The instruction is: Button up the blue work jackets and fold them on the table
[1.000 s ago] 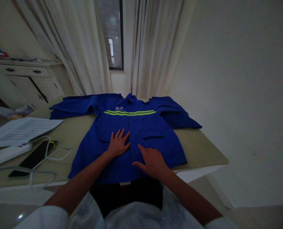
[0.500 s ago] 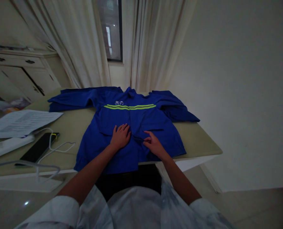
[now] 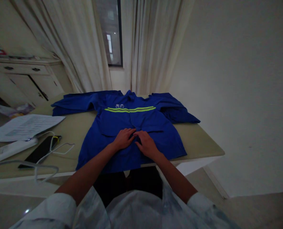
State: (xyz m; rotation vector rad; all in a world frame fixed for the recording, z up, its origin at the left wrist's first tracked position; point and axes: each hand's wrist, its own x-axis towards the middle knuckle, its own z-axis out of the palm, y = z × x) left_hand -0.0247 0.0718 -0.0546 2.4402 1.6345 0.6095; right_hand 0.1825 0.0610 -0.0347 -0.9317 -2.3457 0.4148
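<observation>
A blue long-sleeved work jacket (image 3: 122, 122) lies front up on the table, its sleeves spread and its hem near my side. Two yellow-green stripes cross its chest, and a small white emblem sits above them on the left. My left hand (image 3: 124, 139) rests on the front beside the centre opening, fingers stretched out on the cloth. Right by it, my right hand (image 3: 146, 144) has its fingers bent on the front edge, gripping the cloth there. The fingertips of both hands meet at the middle, which hides the exact spot between them.
On the table's (image 3: 203, 143) left lie printed sheets (image 3: 28, 125), a long white object (image 3: 12, 149), a dark flat device (image 3: 40, 151) and a white cable (image 3: 62, 152). Behind are curtains (image 3: 153, 47) and a window. A white cabinet (image 3: 24, 73) stands back left, and a wall rises on the right.
My right hand has moved left and slightly up with the jacket's front edge, up to my left hand. The opening's raised edge now lies closer to the middle. My left hand has shifted slightly.
</observation>
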